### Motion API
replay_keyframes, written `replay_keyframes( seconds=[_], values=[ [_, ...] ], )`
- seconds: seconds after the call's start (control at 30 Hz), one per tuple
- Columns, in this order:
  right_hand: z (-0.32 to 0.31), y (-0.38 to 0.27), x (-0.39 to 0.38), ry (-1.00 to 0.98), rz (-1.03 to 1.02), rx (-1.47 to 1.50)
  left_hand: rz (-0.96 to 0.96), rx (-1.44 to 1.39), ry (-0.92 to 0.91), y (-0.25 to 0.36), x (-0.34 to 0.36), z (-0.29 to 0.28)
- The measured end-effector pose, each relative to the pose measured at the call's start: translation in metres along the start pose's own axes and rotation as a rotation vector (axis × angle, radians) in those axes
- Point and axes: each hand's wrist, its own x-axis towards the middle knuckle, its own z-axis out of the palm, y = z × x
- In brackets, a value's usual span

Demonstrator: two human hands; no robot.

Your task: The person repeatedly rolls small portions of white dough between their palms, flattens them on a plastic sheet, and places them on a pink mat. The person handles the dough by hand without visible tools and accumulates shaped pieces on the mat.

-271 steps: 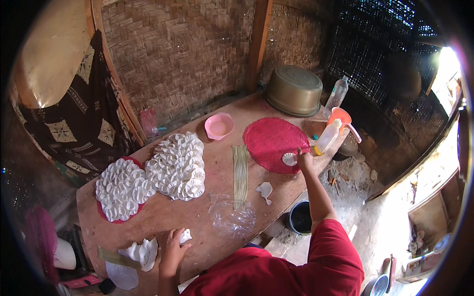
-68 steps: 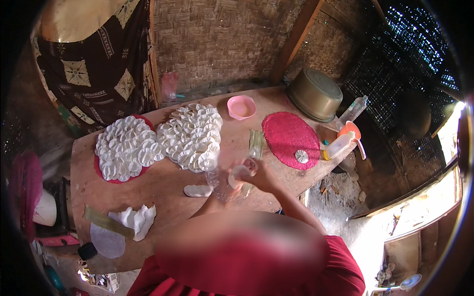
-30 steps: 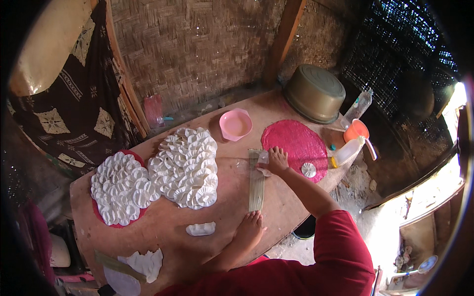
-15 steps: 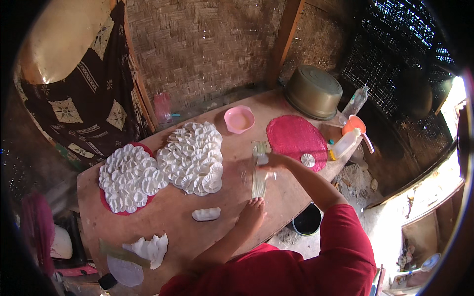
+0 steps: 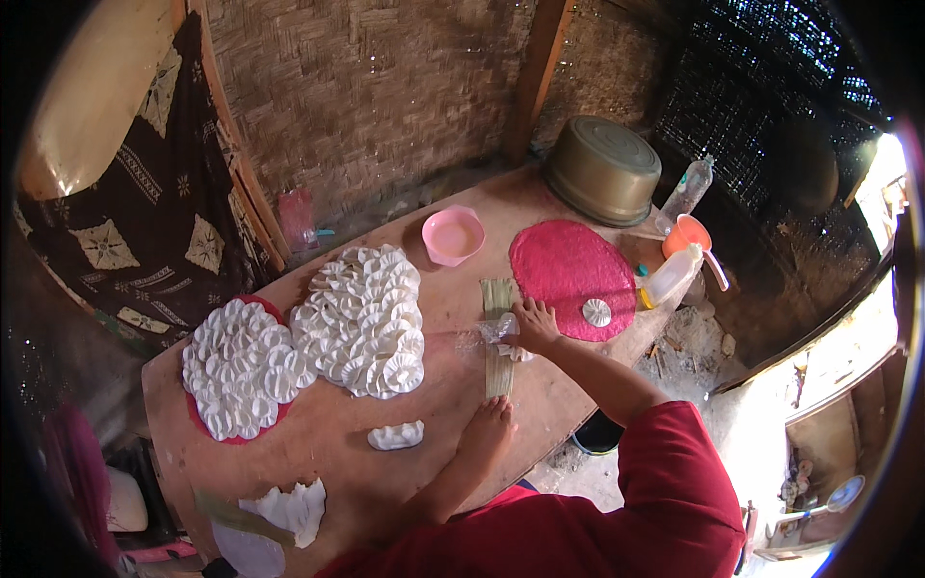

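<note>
A pale green, ribbed leaf-like strip (image 5: 497, 374) lies lengthwise on the table in front of me. My left hand (image 5: 488, 426) pins its near end, fingertips closed down on it. Across the strip's middle reaches my right hand (image 5: 536, 326), palm down with fingers stretched out. By its thumb is a small clear plastic piece (image 5: 499, 328); a bit of white dough (image 5: 517, 354) shows beneath the hand. A short roll of white dough (image 5: 396, 435) lies to the left. On the red round mat (image 5: 568, 275) at right sits one pleated white dough disc (image 5: 596, 312).
Many pleated white discs (image 5: 356, 323) are heaped at left, some on another red mat (image 5: 271, 308). A pink bowl (image 5: 453, 236), upturned metal pot (image 5: 604, 171), clear bottle (image 5: 686, 196) and orange funnel-like dipper (image 5: 687, 234) stand along the far side. Dough scraps (image 5: 294, 511) lie near left.
My right hand's fingers have spread out and the hand has come slightly nearer along the strip. My left hand stays at the strip's near end. The whole view has shifted slightly.
</note>
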Motion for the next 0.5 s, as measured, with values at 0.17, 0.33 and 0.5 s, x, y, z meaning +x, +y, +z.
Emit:
replay_keyframes(
  seconds=[0.17,0.33,0.5],
  values=[
    [-0.005,0.017,0.05,-0.028,0.044,-0.022,-0.027,-0.075,-0.007,-0.001,0.001,0.002],
    [-0.01,0.028,0.094,-0.022,0.119,-0.024,-0.033,-0.089,0.009,-0.001,0.0,0.007],
    [-0.026,0.02,0.12,-0.023,0.156,-0.103,-0.008,-0.057,0.033,-0.001,0.0,0.005]
  ],
)
